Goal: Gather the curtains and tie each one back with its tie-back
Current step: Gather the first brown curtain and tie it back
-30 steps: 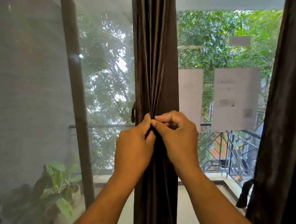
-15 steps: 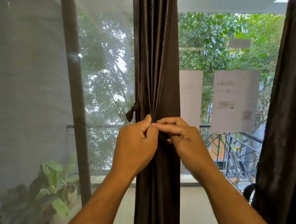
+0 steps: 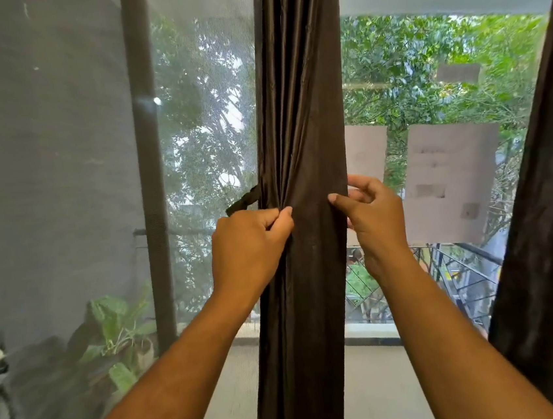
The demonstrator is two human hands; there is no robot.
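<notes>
Head view:

- The middle curtain (image 3: 305, 206) hangs already gathered into a narrow bunch, straight in front of the person and between the two hands.
- The left hand (image 3: 250, 246) is closed, and its thumb and forefinger pinch the folds at the left edge of this bunch.
- Just above and to the left of that hand, a short dark end of the tie-back (image 3: 242, 202) sticks out from the curtain edge. It looks loose, and no band is seen across the front of the bunch.
- The right hand (image 3: 373, 214) is at the right edge of the bunch, with the fingers curled and the thumb pointing to the cloth. If it pinches anything behind the curtain, the picture does not show it.
- Far to the right of the right hand hangs a second curtain (image 3: 548, 215). Only a part of it is in view, so it is not clear if it is tied.
- Judgement: the gathering of the middle curtain seems done, but the tying is not yet finished. The band must go around and be fastened.
</notes>
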